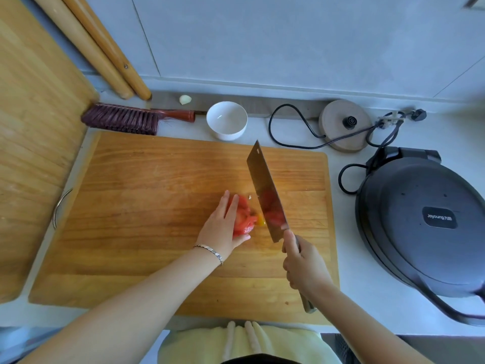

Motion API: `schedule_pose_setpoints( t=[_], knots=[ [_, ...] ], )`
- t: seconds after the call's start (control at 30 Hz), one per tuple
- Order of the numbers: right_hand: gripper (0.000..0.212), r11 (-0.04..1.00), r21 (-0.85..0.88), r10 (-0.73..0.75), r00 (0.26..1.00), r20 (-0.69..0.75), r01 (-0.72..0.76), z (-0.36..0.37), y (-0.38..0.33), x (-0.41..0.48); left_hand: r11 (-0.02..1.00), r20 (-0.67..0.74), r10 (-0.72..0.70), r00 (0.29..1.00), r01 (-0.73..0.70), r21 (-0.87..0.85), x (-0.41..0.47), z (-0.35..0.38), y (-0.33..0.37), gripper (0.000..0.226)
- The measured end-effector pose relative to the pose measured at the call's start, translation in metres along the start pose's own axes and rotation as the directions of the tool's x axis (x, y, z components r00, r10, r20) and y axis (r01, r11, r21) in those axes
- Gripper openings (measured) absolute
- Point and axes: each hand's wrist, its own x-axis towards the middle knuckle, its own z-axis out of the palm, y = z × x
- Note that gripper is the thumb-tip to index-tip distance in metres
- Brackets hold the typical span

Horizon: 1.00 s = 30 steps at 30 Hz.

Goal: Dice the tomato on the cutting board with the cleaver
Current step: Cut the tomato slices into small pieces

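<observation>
Two cutting boards (one leaning), two rolling pins — one bowl, one brush, one cleaver.

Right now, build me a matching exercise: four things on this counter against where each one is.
Things:
1. cleaver
2. tomato
3. white bowl
4. brush

Places:
A. behind the cutting board, near its middle
B. touched by the left hand
C. behind the board's far left corner
D. gripped by the right hand

Pairs: 1-D, 2-B, 3-A, 4-C
</observation>
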Motion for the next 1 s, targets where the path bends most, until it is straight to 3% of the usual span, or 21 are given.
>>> schedule_pose_setpoints(
  t=[0.13,0.3,0.63,0.87,1.0],
  knots=[
    [0.038,1.000,0.005,-0.012,1.000,0.020,0.012,-0.001,-0.013,-0.009,0.993,-0.033,0.015,0.999,-0.018,-0.116,-0.002,-0.009,0.000,0.075],
    [0.039,0.999,-0.046,0.000,0.999,0.044,0.002,0.009,-0.016,-0.013,0.992,-0.041,-0.025,0.999,0.019,-0.126,0.001,-0.011,0.002,0.066],
    [0.041,0.993,-0.084,0.088,0.994,0.059,-0.083,0.026,-0.005,-0.006,0.996,0.035,-0.035,0.999,0.038,-0.084,0.006,0.001,0.002,0.063],
    [0.042,0.992,-0.127,0.000,1.000,-0.007,0.000,0.046,-0.019,0.017,0.996,0.042,-0.057,0.997,0.060,-0.059,0.006,-0.002,0.005,0.063],
    [0.041,0.998,-0.060,0.011,1.000,0.016,-0.010,0.039,-0.023,0.024,0.995,0.019,-0.048,0.999,0.050,-0.082,0.003,-0.005,0.005,0.064]
  ],
)
